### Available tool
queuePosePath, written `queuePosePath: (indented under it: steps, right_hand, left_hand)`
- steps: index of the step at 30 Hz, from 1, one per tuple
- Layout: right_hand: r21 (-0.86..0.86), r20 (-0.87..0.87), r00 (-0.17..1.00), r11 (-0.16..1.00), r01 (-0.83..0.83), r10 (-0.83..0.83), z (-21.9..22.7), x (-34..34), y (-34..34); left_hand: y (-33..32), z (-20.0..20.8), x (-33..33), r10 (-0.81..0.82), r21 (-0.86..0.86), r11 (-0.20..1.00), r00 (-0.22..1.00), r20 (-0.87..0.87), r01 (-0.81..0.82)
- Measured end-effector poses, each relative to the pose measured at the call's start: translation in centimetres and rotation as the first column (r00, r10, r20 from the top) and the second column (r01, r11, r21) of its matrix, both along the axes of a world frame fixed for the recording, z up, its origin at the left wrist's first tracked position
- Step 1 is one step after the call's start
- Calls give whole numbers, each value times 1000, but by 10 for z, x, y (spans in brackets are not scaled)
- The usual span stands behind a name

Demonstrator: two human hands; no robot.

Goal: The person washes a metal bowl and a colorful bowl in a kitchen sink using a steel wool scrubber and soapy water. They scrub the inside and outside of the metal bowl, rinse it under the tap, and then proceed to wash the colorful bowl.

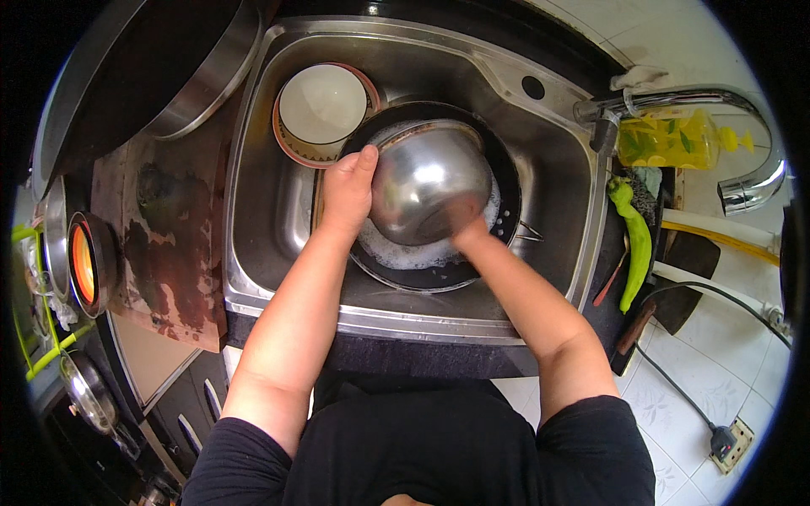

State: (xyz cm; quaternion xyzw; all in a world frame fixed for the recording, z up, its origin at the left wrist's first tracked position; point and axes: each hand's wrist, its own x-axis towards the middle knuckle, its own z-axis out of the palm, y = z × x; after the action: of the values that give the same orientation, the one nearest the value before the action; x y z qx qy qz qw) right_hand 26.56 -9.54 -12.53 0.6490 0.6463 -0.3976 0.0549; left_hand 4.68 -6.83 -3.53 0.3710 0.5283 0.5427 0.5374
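Note:
Tilted over the sink is a shiny steel bowl [426,181], its rounded outside facing up toward me. My left hand [348,187] grips its left edge, thumb on top and the other fingers hidden behind. Against the bowl's lower right side is my right hand [466,223], blurred, with its fingers out of sight; whether it holds anything cannot be made out. Below the bowl, a black pan [510,181] with soapy water [396,253] sits in the steel sink [278,228]. A white bowl [323,103] rests on a patterned, reddish-rimmed dish [294,152] at the sink's far left.
A chrome faucet [742,101] curves in at the right, near a yellow bottle [666,139]. Along the right counter lie a long green pepper [634,244] and a dark cleaver-like blade [688,274]. Left of the sink are a stained board [164,244] and a large dark pan [143,76].

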Motion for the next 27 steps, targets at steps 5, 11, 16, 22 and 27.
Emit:
queuePosePath:
  steps: [5,11,16,22,27]
  right_hand:
    - [52,98,906,907,-418,412,-32,11,-13]
    - [-636,-592,-36,440,633,-805,22,19,46]
    - [249,-701,625,704,665,-343,97,6,43]
    - [691,-471,852,696,195,230,190,5,30]
    - [-202,-919,209,855,477,-334,174,23,14]
  left_hand:
    - [1,7,-2,34,-78,997,988,152,-22]
    - [0,13,-3,82,-159,985,993,91,-67]
    - [-3,23,-3,112,-164,984,967,231,-75]
    - [-22,20,-5,-160,-99,979,977,142,175]
    - [-17,81,2,203,-267,962,802,562,-56]
